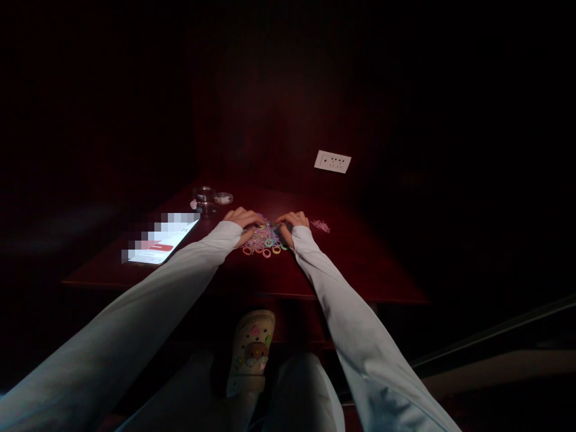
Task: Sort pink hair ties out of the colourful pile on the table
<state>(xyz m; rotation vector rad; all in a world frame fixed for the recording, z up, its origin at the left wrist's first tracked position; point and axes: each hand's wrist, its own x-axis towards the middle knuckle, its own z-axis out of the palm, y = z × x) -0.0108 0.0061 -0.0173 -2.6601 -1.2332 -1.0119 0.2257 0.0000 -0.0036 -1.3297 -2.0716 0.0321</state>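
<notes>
Nearest to me, a beige perforated clog with coloured charms [252,354] shows below the glossy dark-red wooden desk [360,267]. On the desk, a loose pile of small multicoloured ring-shaped bands [265,242] lies between my left hand [243,218] and right hand [293,222]. Both hands' fingers curl over its sides; I cannot tell from here whether either grips a band. A flat phone with a lit white screen [173,243] lies left, a small heap of thin pink bands [321,225] right. Farther left stands a clear round jar [205,201]; a white rectangular socket plate [332,161] sits on the far wall.
</notes>
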